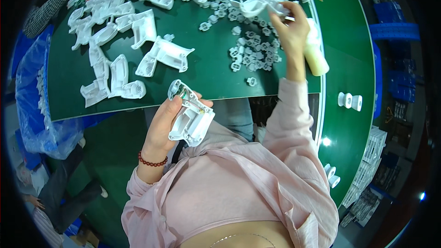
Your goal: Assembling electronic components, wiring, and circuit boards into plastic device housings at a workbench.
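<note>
A blue bin (32, 131) lined with clear plastic stands beside the left end of the green table (206, 80). At the far left, another person's checked sleeve (45, 14) reaches in. White plastic shells (144, 27) lie across the table's left part, some overlapping. The left hand (163, 121), a red beaded bracelet (153, 162) at its wrist, is clamped on a white casing (196, 121), held at the table's near edge with its hollow side showing. Small grey parts (252, 50) lie loose right of the middle. At the far right, the fingers of the right hand (294, 25) touch a white shell (255, 6); I cannot tell whether they are closed on it. Near that hand lies a pale yellow cylinder (317, 59). Farther right are white spools (345, 100) on a green surface (344, 59).
</note>
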Demonstrator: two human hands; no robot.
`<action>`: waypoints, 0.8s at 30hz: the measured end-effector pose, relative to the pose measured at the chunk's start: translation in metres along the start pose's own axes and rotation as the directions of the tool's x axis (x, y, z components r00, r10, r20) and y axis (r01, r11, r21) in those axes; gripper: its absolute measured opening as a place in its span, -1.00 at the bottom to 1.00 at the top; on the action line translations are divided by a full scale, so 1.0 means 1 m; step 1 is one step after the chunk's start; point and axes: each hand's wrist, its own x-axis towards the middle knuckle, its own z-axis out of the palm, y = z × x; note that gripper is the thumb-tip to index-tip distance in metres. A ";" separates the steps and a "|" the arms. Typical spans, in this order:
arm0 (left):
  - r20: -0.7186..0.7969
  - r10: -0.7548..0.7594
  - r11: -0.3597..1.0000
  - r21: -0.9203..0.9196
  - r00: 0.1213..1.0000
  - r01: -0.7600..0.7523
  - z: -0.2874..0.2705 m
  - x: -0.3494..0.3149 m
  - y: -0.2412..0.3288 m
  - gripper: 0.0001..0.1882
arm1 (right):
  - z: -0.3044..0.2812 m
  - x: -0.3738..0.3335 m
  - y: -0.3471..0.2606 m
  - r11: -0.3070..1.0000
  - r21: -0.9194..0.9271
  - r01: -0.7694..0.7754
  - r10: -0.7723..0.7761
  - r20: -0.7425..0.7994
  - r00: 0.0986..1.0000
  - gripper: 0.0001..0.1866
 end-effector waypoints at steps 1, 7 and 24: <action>0.016 0.029 1.000 -0.014 0.999 -0.028 0.000 -0.002 0.002 -0.51 | -0.013 -0.006 -0.021 0.996 0.083 0.033 -0.036 0.032 0.999 -0.67; 0.064 0.155 0.987 -0.041 0.986 -0.152 -0.010 -0.004 0.003 -0.35 | -0.055 -0.052 -0.084 0.758 0.591 -0.276 0.019 0.403 0.915 -0.42; -0.003 0.333 0.943 -0.007 0.943 -0.333 0.011 -0.009 -0.006 -0.46 | -0.013 -0.136 -0.177 0.784 0.535 -0.315 0.116 0.373 0.921 -0.55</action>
